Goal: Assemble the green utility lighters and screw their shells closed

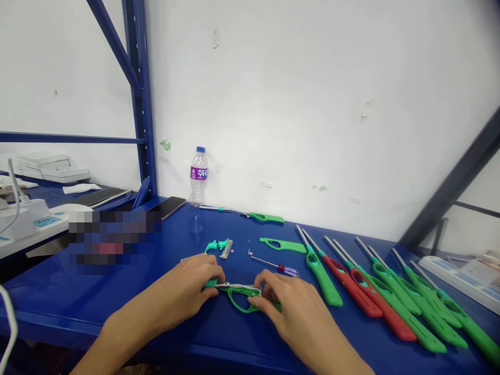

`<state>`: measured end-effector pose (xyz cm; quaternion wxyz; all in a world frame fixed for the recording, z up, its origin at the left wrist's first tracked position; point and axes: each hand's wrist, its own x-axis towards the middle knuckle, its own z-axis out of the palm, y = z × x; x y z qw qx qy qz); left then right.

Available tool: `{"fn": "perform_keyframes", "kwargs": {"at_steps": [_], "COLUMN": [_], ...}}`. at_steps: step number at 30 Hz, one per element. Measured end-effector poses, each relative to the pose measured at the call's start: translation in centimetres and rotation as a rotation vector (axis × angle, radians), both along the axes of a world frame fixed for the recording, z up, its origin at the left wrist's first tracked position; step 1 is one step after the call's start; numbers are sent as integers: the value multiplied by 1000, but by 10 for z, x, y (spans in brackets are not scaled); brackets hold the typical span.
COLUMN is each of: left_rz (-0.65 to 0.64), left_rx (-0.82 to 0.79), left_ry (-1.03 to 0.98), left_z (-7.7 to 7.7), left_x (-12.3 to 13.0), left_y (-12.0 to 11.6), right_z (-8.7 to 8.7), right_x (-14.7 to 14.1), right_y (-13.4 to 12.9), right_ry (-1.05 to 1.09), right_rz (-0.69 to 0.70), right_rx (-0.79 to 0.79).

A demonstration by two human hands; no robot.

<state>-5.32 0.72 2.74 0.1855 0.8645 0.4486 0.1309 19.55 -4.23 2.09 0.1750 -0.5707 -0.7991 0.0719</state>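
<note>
Near the table's front edge, my left hand (195, 284) is closed around the metal tube of an opened gas lighter, by its teal collar (211, 283). The lighter's green handle shell (242, 303) lies between my hands, its guard loop towards me. My right hand (295, 304) pinches at white wire (255, 289) over that shell; its palm hides the handle's rear. Just beyond are teal plastic pieces (211, 246), a clear fuel tank (226, 249) and a screwdriver (287, 270). Another green handle shell (285, 245) lies farther back.
Several green and red gas lighters (351, 286) lie in a row at the right, beside a white power strip (464, 281). Along the back are a plastic bottle (198, 177), a phone (167, 207) and a partly assembled lighter (266, 217). A blue post (146, 104) rises at left.
</note>
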Motion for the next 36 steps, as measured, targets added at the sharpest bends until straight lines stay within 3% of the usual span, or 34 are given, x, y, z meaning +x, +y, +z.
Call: {"fn": "perform_keyframes", "kwargs": {"at_steps": [10,30,36], "left_rz": [-27,27,49], "left_rx": [35,0,-13], "left_ry": [-35,-66,-108], "left_z": [-7,-4,-11], "left_x": [0,5,3], "left_y": [5,4,6], "right_z": [2,3,3], "right_x": [15,17,18], "right_y": [4,7,8], "right_ry": [47,-25,-3], "right_rz": [4,2,19], "right_rx": [-91,-122,-106]}}
